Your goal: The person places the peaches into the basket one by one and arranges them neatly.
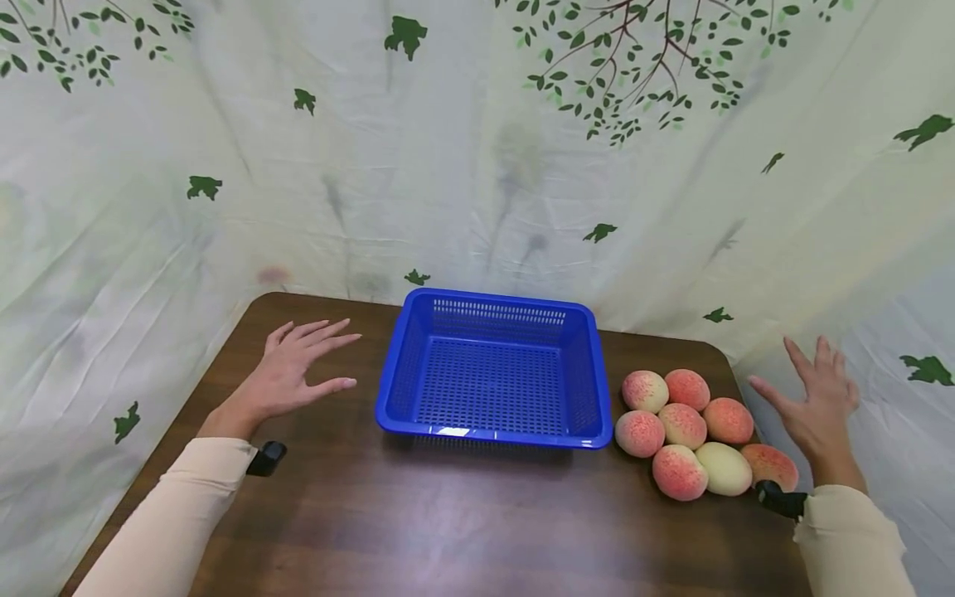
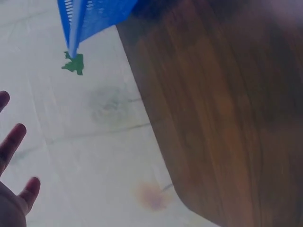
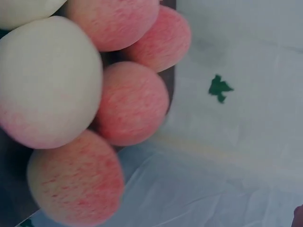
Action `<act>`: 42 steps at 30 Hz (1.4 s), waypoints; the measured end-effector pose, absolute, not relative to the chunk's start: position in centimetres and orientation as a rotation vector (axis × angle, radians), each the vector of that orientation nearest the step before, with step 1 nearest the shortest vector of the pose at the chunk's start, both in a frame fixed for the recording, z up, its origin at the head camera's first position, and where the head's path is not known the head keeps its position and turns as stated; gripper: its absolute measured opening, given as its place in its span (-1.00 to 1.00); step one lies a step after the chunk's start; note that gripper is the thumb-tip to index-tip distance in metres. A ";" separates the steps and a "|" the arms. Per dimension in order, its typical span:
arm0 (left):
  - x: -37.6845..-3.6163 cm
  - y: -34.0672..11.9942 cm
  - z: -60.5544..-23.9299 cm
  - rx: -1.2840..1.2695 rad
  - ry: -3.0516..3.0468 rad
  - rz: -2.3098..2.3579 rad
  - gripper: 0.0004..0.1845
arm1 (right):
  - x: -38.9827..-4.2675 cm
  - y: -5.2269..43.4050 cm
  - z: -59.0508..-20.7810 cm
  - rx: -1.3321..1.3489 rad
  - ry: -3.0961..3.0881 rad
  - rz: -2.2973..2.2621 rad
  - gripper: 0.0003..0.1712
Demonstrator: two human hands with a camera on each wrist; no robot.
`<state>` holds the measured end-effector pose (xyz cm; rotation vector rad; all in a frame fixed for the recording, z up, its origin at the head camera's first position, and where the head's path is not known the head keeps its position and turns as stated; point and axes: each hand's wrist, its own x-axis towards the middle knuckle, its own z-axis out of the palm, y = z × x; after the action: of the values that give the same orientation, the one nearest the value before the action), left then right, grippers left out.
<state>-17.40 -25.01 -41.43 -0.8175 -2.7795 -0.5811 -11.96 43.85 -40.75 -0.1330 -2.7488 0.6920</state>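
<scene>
A blue perforated plastic basket (image 1: 494, 431) with nothing in it sits at the middle back of the brown table (image 1: 418, 522). Several pink and cream peaches (image 1: 682, 425) lie in a cluster right of it; the right wrist view shows them close up (image 3: 132, 104). My left hand (image 1: 294, 369) hovers left of the basket, fingers spread and straight, holding nothing. My right hand (image 1: 816, 402) hovers past the table's right edge beside the peaches, fingers spread, empty. In the left wrist view, fingertips (image 2: 19, 137) show at the left edge and the basket corner (image 2: 87, 19) at the top.
A pale cloth backdrop (image 1: 477, 166) printed with green leaves and branches hangs behind and round the table. The table's rounded corners lie near each hand. A small black device (image 1: 266, 458) sits at each wrist.
</scene>
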 end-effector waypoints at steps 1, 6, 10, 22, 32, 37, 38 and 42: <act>-17.3 -24.9 -41.5 -0.840 -2.769 -0.592 -0.32 | -11.7 44.1 -41.1 -0.151 -2.748 0.701 -0.06; -16.7 -23.9 -41.7 -0.901 -2.731 -0.626 -0.29 | -9.9 45.8 -43.0 -0.385 -2.697 0.949 -0.14; -16.2 -22.7 -41.9 -0.951 -2.712 -0.628 -0.26 | -8.3 46.9 -44.2 -0.648 -2.539 1.281 -0.19; -14.6 -18.7 -43.2 -1.107 -2.665 -0.611 -0.23 | -6.5 48.1 -47.6 -0.995 -2.379 1.527 -0.06; -13.4 -16.3 -44.6 -1.174 -2.681 -0.638 -0.22 | -4.8 48.8 -50.5 -0.999 -2.456 1.556 -0.05; -12.9 -15.3 -45.9 -1.232 -2.658 -0.614 -0.35 | -4.4 48.6 -51.4 -1.040 -2.451 1.583 -0.07; -12.8 -15.2 -46.3 -1.243 -2.648 -0.603 -0.37 | -4.3 48.5 -51.6 -1.054 -2.450 1.588 -0.08; -12.4 -14.7 -47.7 -1.307 -2.544 -0.538 -0.52 | -4.4 48.1 -52.0 -1.062 -2.448 1.615 -0.16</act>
<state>-12.44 -14.70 -47.71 -1.3067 -2.5444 -0.5377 -4.41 48.12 -52.04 -1.0617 -2.4481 1.6152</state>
